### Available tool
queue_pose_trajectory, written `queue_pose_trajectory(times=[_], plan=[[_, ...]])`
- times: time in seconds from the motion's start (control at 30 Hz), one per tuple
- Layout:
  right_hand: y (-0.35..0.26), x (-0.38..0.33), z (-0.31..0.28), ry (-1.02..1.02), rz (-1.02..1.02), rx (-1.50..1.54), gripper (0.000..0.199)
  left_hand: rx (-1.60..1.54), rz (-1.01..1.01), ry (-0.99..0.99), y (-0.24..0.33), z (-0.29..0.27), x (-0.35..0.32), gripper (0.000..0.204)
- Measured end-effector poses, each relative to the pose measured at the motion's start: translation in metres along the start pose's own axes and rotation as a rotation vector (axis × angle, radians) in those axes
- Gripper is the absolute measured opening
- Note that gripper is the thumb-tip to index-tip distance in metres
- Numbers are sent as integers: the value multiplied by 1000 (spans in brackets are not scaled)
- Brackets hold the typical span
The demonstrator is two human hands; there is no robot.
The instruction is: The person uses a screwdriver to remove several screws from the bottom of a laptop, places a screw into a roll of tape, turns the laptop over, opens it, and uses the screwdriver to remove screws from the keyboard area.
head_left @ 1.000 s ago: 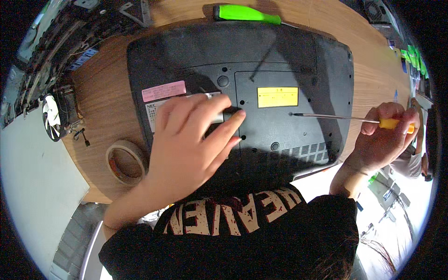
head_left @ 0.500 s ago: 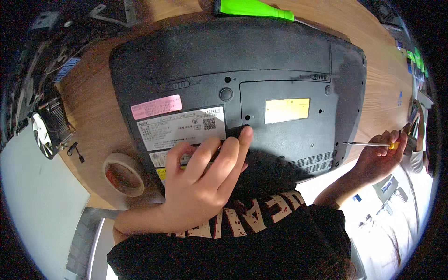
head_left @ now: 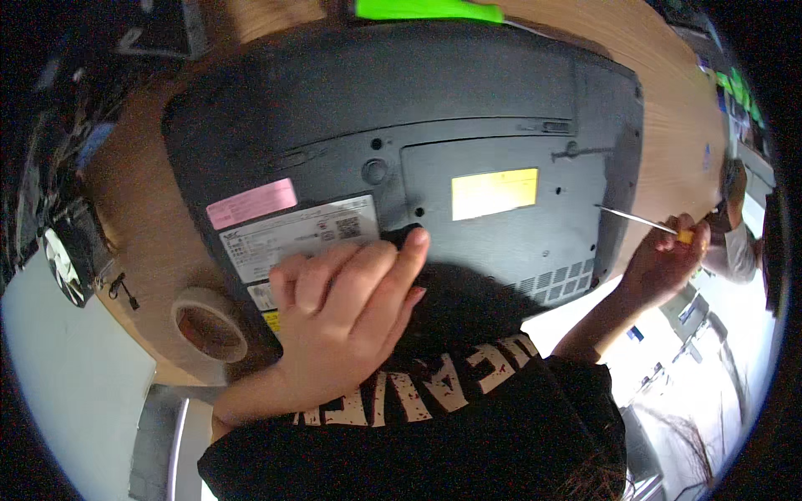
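Observation:
A dark laptop (head_left: 493,92) lies upside down on the wooden table, its underside facing up. My left hand (head_left: 342,305) rests on it near the white label, fingers loosely bent. The index fingertip touches the casing just below a round screw hole (head_left: 419,212) at the cover panel's corner. In my right hand (head_left: 668,259) is a screwdriver with a yellow handle (head_left: 687,237), its thin shaft (head_left: 639,219) pointing left. The tip appears over the laptop's right part; contact cannot be made out. A thin shadow falls on the casing above it.
A bright green-handled tool (head_left: 430,9) lies beyond the laptop's far edge. To the left are a roll of tape (head_left: 210,324), a small cable (head_left: 124,292) and a white fan with a dark heatsink (head_left: 65,263). Another person's arm (head_left: 735,200) shows at the far right.
The view has shifted slightly, moving the laptop up and left in the picture. The screwdriver tip has moved farther up the laptop's right side. My left index finger stays at the same spot.

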State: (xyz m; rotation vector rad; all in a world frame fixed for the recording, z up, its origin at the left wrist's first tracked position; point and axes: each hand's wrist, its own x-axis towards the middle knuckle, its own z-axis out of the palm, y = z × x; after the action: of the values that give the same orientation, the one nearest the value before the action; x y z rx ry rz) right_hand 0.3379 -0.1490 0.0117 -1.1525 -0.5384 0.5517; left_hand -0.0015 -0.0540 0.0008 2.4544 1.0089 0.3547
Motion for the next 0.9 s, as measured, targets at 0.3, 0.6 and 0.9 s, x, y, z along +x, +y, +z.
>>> queue_pose_trajectory(times=[0.3,0.6,0.9], plan=[[12,-18,26,103,-164,-275,11,-11,15,27,0,1,3,43],[10,-22,31,-59,-170,-303,19,50,15,58,4,4,4,37],[-1,-21,38,-141,-271,-401,26,13,-22,44,7,3,6,37]])
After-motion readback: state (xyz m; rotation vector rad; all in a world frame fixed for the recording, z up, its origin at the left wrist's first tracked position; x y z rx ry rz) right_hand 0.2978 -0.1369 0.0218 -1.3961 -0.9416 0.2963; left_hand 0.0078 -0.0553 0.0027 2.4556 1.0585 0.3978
